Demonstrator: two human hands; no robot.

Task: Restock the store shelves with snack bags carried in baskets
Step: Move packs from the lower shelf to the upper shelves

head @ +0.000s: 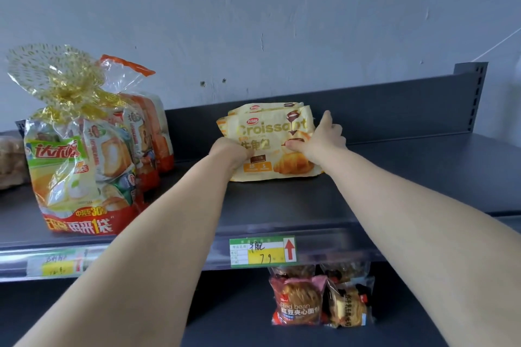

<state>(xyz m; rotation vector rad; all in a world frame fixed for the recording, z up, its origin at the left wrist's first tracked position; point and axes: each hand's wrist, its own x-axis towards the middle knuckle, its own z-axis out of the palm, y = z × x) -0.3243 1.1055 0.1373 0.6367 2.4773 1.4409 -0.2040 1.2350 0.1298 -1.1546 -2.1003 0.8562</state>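
A pale yellow croissant bag (270, 132) stands leaning toward the back of the dark top shelf (394, 177), with more of the same bags stacked behind it. My left hand (229, 153) grips its lower left side with curled fingers. On the right edge of the bag, my right hand (322, 139) holds it, thumb across the front and fingers reaching behind. No basket is in view.
Large clear bags of bread snacks (84, 155) tied with gold wrap stand at the shelf's left. A green and yellow price tag (262, 251) hangs on the shelf's front rail. Red bean bread packs (298, 300) sit on the lower shelf. A grey wall rises behind.
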